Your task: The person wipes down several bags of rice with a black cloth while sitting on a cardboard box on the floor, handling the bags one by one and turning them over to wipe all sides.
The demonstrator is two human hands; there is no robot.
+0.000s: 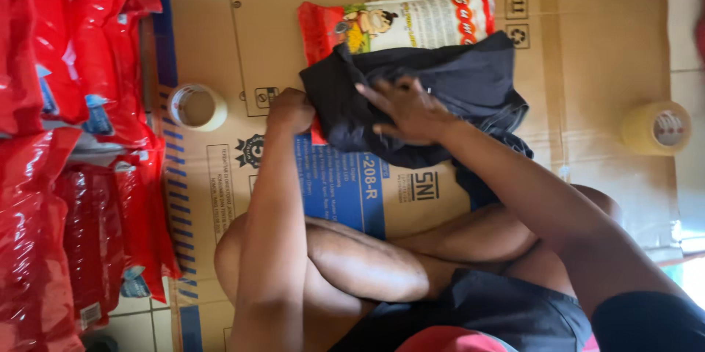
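Cloth, dark navy, folded; lies bunched on flattened cardboard spread over the floor, its far edge overlapping a red-and-white printed packet that shows only along one side; a loose tail of the cloth trails toward the seated person's crossed legs.

Left hand; closed on the corner of the cloth at its near edge, knuckles up; the fingers themselves are tucked under and hidden.

Right hand; laid flat on top of the cloth, fingers spread, pressing the middle of the bundle; not gripping. The two hands sit apart, one at the cloth's corner, one at its centre.

Tape roll, pale, hollow core; rests on the cardboard just beside the left hand, clear of the cloth.

Tape roll, yellowish; stands well apart on the opposite side, near the cardboard's edge where pale floor tile begins.

Packets, glossy red, stacked; crowd one whole side, pressing up against the cardboard's blue-striped border; little free room there.

Open ground; bare cardboard lies between the cloth and the yellowish roll, and beyond the printed packet; the legs close off the near side.
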